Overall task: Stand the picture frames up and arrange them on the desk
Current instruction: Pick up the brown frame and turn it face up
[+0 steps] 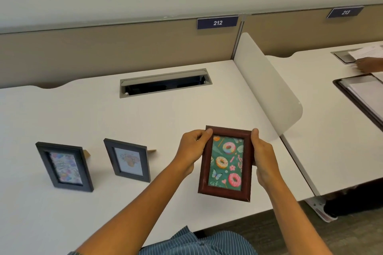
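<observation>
A reddish-brown picture frame (226, 163) with a doughnut print on green is held upright above the white desk (145, 114), facing me. My left hand (191, 150) grips its left edge and my right hand (263, 158) grips its right edge. Two dark frames stand on their back props to the left: one with a pastel print (64, 166) at far left, and one with a pale floral print (128, 160) in the middle. I cannot tell whether the brown frame's lower edge touches the desk.
An open cable tray (165, 82) is set into the desk's back. A white divider panel (267, 87) bounds the desk on the right. Beyond it, another person's hand (367, 64) rests by papers and a dark clipboard (360, 97). The desk's front edge is close.
</observation>
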